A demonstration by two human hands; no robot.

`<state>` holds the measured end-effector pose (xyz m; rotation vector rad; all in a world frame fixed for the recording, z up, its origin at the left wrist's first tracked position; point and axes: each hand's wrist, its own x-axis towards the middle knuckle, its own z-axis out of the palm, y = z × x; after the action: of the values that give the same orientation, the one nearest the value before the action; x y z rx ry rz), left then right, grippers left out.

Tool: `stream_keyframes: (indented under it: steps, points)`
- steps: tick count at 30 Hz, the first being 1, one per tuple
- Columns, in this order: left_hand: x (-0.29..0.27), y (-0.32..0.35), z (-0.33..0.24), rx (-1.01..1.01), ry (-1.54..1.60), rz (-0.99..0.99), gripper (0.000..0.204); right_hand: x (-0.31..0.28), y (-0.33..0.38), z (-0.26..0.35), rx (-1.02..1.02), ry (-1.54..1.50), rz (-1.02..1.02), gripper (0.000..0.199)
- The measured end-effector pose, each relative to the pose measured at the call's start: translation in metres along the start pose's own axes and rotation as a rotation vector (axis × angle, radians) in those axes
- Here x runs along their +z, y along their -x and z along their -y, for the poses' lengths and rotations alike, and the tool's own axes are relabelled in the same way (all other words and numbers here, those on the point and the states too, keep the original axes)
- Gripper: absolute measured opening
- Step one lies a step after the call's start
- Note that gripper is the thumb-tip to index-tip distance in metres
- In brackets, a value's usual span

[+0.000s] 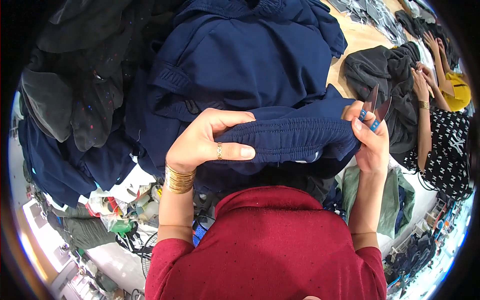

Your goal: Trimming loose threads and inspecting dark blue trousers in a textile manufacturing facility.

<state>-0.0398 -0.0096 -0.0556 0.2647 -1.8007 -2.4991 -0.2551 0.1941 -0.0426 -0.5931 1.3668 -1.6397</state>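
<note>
Stretched sideways between my hands is the gathered elastic waistband of a navy garment, a small white label showing at its lower edge. My left hand grips the left end, thumb in front. At the other end my right hand pinches the band and also holds thread snips with blue handles, their two blades apart and pointing up. More navy garments lie heaped just beyond, with ribbed edges visible. How the fingers sit behind the band is hidden.
Dark grey garments are piled at the left. On the wooden table at the right lies another dark garment, handled by co-workers' hands. Green cloth hangs below my right arm; mixed scraps sit at lower left.
</note>
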Motion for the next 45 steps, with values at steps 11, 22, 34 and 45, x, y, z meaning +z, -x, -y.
stream_keyframes:
  steps: [11, 22, 34, 45]
  points:
    - [0.007, -0.005, -0.009, -0.131, 0.098, -0.004, 0.039, -0.002, -0.007, -0.009, 0.065, -0.106, -0.076, 0.016]
    - [0.030, -0.023, 0.016, -0.285, 0.714, -0.272, 0.024, 0.025, -0.036, -0.027, -0.014, 0.626, -0.156, 0.015]
    - [0.044, -0.029, 0.018, -0.219, 0.669, -0.247, 0.024, 0.052, -0.005, -0.002, -0.606, 0.932, -0.014, 0.029]
    - [0.048, -0.028, 0.017, -0.206, 0.539, -0.378, 0.019, 0.013, 0.004, -0.002, -0.221, 0.270, -0.252, 0.016]
